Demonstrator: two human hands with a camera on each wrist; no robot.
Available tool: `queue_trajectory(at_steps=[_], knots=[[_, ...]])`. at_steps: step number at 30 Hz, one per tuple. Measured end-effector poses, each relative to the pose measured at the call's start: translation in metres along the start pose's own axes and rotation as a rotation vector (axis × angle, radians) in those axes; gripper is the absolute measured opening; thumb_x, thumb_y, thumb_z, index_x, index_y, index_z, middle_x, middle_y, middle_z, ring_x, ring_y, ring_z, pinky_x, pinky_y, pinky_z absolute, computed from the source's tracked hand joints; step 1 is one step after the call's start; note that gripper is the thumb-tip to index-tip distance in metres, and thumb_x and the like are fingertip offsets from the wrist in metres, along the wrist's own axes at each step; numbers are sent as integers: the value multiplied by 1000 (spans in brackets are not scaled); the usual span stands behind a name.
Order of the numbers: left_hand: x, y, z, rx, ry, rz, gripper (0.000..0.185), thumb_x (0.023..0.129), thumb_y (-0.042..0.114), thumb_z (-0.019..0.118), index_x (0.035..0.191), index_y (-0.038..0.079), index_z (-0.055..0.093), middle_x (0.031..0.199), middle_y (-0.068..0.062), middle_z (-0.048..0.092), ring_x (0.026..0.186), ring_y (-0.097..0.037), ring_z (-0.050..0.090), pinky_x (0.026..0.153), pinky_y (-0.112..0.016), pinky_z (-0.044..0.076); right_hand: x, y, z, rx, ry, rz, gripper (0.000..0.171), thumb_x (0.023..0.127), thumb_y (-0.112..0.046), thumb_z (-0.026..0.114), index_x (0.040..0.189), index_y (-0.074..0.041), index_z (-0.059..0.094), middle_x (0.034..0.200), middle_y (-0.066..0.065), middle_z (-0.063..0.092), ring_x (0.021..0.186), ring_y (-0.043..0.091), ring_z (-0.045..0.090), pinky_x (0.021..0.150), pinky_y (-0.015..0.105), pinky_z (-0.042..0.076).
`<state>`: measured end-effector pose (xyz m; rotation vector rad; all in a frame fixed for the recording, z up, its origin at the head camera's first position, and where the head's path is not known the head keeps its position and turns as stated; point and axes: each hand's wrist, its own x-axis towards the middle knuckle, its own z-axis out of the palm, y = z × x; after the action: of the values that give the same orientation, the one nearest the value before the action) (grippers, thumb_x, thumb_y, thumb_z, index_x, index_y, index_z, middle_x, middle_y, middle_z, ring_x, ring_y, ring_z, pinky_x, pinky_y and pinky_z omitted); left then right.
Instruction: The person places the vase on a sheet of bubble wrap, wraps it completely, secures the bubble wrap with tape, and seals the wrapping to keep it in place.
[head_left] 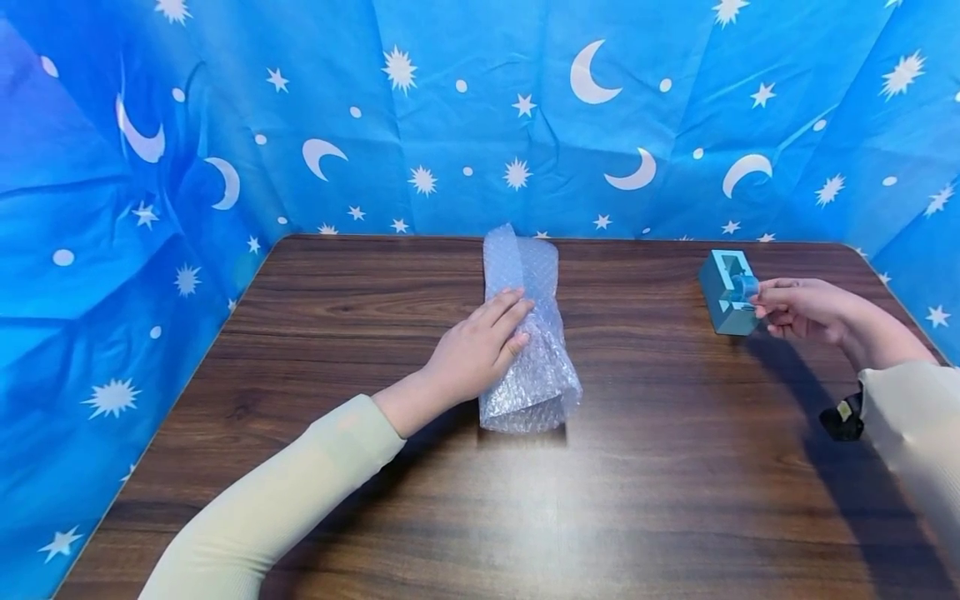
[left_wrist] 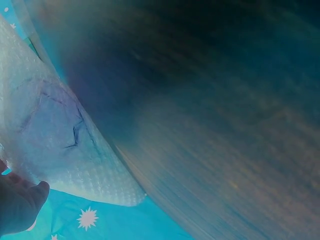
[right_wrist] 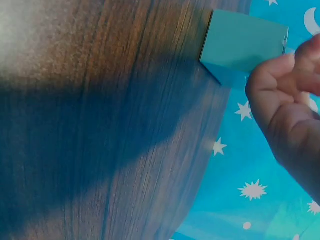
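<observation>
A folded length of bubble wrap [head_left: 534,367] lies lengthwise on the table, its near end gaping like a tube. My left hand [head_left: 472,350] rests on its left side with straight fingers. In the left wrist view the bubble wrap [left_wrist: 50,125] looks translucent, and whatever may be inside cannot be made out. At the right, a teal tape dispenser [head_left: 723,312] stands on the table. My right hand [head_left: 813,312] pinches the end of the clear tape [head_left: 745,287] between thumb and forefinger. The right wrist view shows the dispenser's flat side [right_wrist: 245,42] beyond the fingertips.
The dark wood-grain table [head_left: 360,308] ends at a back edge against a blue curtain [head_left: 465,117] with white moons and stars, which also hangs at both sides. A small black object [head_left: 842,421] is at the right sleeve's cuff.
</observation>
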<state>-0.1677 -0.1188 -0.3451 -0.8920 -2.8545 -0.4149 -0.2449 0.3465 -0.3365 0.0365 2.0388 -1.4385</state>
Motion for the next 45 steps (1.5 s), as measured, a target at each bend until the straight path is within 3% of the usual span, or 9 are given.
queue_trajectory(at_steps=[3,7,10,15,18,32,36,40,45], knots=[[0,0,0,0,8,5,51,110,32,43,155,9,43,165,-14,38,153,-31,38,118,-50,44,1,2,-3,21,-18,-28,33,111,-15,33,104,-37,56,81,-15,65,69,3,57,71,20,56],[0,0,-1,5,16,5,51,110,33,43,155,9,43,165,-14,38,153,-31,38,117,-50,45,0,4,-7,36,-49,-42,60,111,-15,36,159,-47,19,79,-13,62,67,3,58,69,21,57],[0,0,-1,5,19,6,51,110,32,43,155,9,43,165,-14,38,153,-31,38,117,-50,45,-1,3,-6,-30,-69,-27,76,111,-16,38,164,-21,-16,80,-14,60,69,2,57,71,20,57],[0,-1,-1,11,34,9,50,110,32,44,154,8,44,164,-15,39,153,-32,39,116,-50,47,-1,-1,4,-59,46,-2,17,110,-20,44,122,-16,54,80,-15,64,68,3,58,73,19,59],[0,-2,-1,8,33,5,50,110,32,44,155,8,44,164,-15,39,153,-32,39,116,-50,46,-1,-1,5,-10,76,-25,16,109,-19,45,102,-27,56,79,-14,66,65,3,56,71,19,59],[-1,-1,3,-14,28,11,50,110,31,44,154,8,44,164,-15,39,153,-32,39,121,-49,41,5,4,-5,293,-195,-113,46,112,-16,35,118,-45,69,81,-10,64,58,9,42,72,23,59],[-1,-2,2,-8,28,11,50,110,31,44,154,8,44,164,-15,39,153,-32,39,121,-48,41,5,1,-4,223,-70,-57,36,111,-17,39,131,-43,54,84,-11,70,66,6,59,70,22,58],[-1,-2,2,-10,27,5,50,110,31,44,155,8,44,164,-15,39,153,-32,39,121,-48,41,5,-2,-2,90,5,-9,67,111,-16,36,165,-29,-1,90,-18,67,74,3,62,70,20,56],[-1,-3,2,-5,24,4,51,110,32,43,155,8,44,164,-16,39,153,-33,39,121,-49,41,6,0,-3,31,-32,-25,78,111,-17,35,159,-11,-26,95,-20,63,77,2,62,71,20,56]])
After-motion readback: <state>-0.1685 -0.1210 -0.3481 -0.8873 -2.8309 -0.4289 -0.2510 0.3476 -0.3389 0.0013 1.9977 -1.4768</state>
